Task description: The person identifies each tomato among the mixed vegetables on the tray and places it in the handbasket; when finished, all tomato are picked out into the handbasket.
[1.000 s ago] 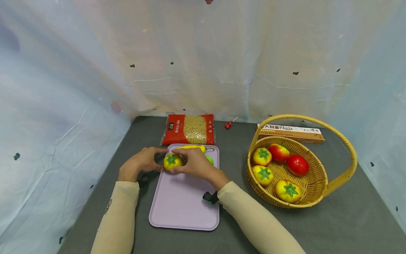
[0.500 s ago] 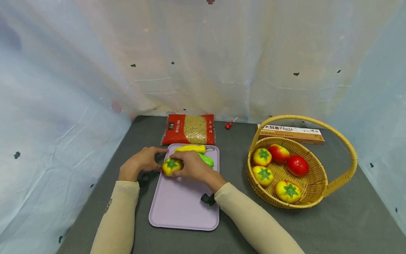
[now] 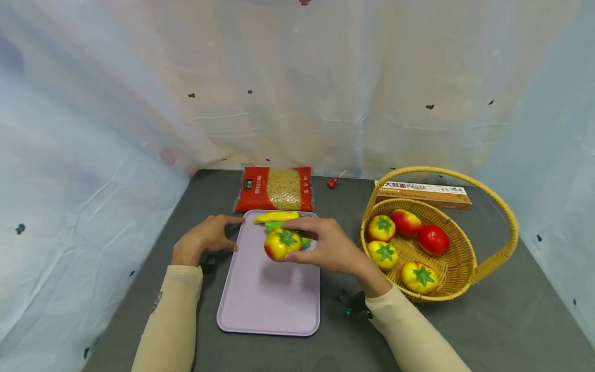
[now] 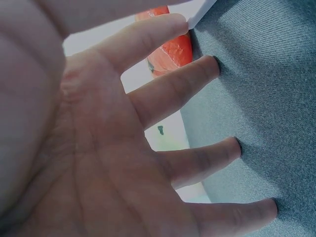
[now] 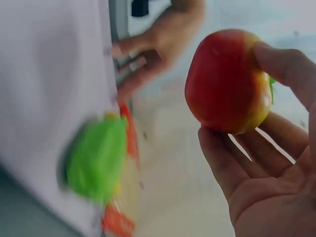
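Observation:
In the head view my right hand (image 3: pixel 332 248) holds a yellow-and-red tomato (image 3: pixel 282 244) with a green leafy top, pinched between thumb and fingers above the lilac tray (image 3: pixel 267 310). The right wrist view shows the tomato's red underside (image 5: pixel 224 81), held clear of the tray. My left hand (image 3: pixel 204 238) is at the tray's left edge, thumb and index fingertip at the rim, its fingers spread and holding nothing. At the tray's far end lie a long yellow pepper (image 3: pixel 275 217) and a green pepper (image 5: pixel 98 160), partly hidden by my right hand in the head view.
Right of the tray stands a wicker basket (image 3: pixel 372 279) with a tall handle, holding several red and yellow tomatoes. A pasta box (image 3: pixel 425 196) lies behind it. Behind the tray is a red pasta bag (image 3: pixel 274 188), with a red lollipop (image 3: pixel 332 183) to its right.
My right hand has lifted the tomato off the tray's far left corner and carried it right, toward me. My left hand stays at the tray's edge.

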The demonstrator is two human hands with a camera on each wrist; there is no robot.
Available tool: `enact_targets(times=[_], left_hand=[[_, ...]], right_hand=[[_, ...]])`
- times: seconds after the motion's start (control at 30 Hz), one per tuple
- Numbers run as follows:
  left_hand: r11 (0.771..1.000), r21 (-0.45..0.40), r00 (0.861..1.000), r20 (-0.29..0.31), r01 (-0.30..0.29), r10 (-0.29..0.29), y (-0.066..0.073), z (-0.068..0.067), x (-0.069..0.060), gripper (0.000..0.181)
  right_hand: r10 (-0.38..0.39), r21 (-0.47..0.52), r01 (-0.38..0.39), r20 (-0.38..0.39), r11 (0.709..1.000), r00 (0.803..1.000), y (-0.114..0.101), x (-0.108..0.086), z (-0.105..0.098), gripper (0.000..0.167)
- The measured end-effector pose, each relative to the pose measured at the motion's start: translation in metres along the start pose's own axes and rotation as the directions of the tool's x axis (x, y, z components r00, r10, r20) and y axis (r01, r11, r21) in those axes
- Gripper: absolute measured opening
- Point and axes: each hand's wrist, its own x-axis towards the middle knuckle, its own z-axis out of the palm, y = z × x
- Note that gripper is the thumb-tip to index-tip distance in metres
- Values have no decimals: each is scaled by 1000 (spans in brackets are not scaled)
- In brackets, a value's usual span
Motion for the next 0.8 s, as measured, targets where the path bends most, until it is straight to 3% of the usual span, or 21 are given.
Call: enact_targets(times=[0.23,0.47,0.63,0.8], left_hand=[[1000,16,1000,5,2,-2,-3,-1,1,84],[1000,17,1000,10,10,-10,-2,0,1,85],[1000,9,1000,8,9,-9,0,-1,1,85],[1000,15,1000,12,8,-8,0,0,1,85]], right_hand=[[66,-16,-69,-142,997,988,1,-60,-63,58],[135,-91,-174,-333,980,933,18,-120,-113,57],[215,-116,-286,-415,951,884,30,-157,-132,56],[276,-116,-358,-438,927,856,45,-177,-136,54]])
